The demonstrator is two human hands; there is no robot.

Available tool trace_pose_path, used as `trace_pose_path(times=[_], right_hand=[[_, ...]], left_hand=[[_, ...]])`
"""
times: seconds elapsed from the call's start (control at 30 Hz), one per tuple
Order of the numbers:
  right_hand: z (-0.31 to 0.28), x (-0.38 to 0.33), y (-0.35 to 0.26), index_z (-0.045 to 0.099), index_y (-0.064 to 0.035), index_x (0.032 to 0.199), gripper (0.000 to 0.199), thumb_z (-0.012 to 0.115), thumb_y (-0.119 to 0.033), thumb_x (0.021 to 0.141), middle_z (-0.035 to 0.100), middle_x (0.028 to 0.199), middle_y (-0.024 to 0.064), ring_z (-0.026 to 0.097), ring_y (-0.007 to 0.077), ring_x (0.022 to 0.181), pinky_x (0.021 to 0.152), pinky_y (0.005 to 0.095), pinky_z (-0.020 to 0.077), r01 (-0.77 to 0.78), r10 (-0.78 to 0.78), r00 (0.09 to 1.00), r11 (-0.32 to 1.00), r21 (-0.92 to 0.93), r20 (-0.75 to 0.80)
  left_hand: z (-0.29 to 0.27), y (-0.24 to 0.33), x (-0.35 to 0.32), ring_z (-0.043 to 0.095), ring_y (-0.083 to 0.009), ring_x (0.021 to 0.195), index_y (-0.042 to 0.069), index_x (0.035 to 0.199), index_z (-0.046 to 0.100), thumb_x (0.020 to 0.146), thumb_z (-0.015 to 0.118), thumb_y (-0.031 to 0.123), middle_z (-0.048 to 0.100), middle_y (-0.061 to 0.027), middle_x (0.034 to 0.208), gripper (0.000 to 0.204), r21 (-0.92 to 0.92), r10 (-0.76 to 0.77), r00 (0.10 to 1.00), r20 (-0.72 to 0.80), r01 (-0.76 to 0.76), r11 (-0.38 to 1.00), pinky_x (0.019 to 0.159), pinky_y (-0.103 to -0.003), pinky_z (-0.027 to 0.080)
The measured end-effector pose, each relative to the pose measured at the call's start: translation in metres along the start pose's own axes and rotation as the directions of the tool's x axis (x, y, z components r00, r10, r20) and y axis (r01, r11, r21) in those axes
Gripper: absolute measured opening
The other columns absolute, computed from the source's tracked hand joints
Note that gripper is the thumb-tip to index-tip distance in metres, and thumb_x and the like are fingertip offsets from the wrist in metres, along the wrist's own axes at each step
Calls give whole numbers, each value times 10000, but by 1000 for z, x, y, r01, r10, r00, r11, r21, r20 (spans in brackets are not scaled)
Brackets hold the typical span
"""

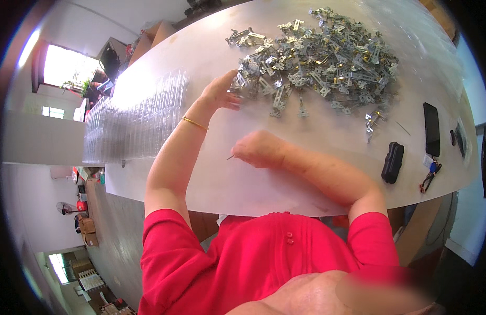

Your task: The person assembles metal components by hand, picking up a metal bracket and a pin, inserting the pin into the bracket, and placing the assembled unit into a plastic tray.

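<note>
At the left edge of a heap of small metal hinge-like brackets (pixel 332 58), my left hand (pixel 221 94) reaches in with its fingers apart. It is at the nearest brackets, and nothing shows held in it. My right hand (pixel 257 149) is closed above the table, nearer my body. A thin metal rod (pixel 230 157) sticks out from its fingers; the rest of the rod is hidden in the hand. Between the hands and the heap's front edge lie a few loose brackets (pixel 303 111).
Stacked clear plastic trays (pixel 148 113) stand on the white table (pixel 222 189) at the left. On the right lie a black case (pixel 393 163), a black phone (pixel 431 128), keys (pixel 430 176) and a small separate bracket cluster (pixel 374 123). Plastic sheeting (pixel 411 31) covers the far right.
</note>
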State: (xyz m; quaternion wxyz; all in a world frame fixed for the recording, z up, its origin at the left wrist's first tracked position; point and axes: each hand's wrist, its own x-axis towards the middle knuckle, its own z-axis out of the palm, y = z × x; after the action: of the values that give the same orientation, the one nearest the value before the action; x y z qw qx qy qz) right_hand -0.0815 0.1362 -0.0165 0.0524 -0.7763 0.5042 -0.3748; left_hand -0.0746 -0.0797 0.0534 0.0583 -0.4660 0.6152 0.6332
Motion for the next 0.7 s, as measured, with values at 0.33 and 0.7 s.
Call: trace_pose_path(times=[0.33, 0.7], right_hand=[[-6, -2, 2, 598, -90, 853, 50, 629, -128, 858, 622, 784, 85, 644, 300, 753, 669, 421, 522, 22, -22, 1000, 999, 47, 3], [-29, 2, 2, 605, -72, 968, 120, 671, -63, 868, 651, 826, 129, 641, 325, 707, 595, 385, 508, -113, 153, 941, 983, 144, -303]], left_hand=[[8, -13, -39, 700, -220, 666, -75, 1136, 595, 910, 590, 219, 654, -124, 874, 371, 481, 260, 965, -42, -209, 852, 615, -340, 579], [19, -77, -32, 640, -235, 883, 15, 1025, 629, 859, 631, 84, 653, -107, 943, 180, 665, 904, 341, -259, -616, 423, 789, -359, 519]])
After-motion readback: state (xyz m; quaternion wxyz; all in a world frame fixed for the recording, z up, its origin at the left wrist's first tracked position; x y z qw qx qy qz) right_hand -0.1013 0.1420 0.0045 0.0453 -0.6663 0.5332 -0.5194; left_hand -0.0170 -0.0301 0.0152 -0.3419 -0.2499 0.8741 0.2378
